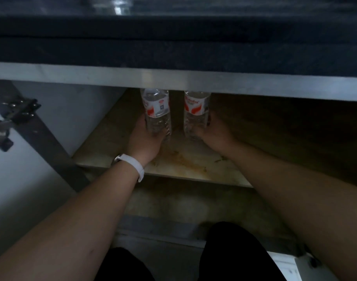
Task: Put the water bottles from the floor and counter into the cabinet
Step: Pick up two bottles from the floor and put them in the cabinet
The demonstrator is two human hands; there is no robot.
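Observation:
Two clear water bottles with red and white labels stand upright inside the open cabinet, on its stained floor (185, 161). My left hand (143, 138) grips the lower part of the left bottle (156, 106). My right hand (216, 132) grips the lower part of the right bottle (196, 107). The bottles stand a small gap apart, and their tops are hidden behind the cabinet's grey top rail (173, 78). A white watch band sits on my left wrist.
A dark countertop (173, 37) overhangs the cabinet. The open left door (21, 159) with its metal hinge (15, 112) stands at the left. The cabinet's right half is dark. My knees in black trousers are at the bottom edge.

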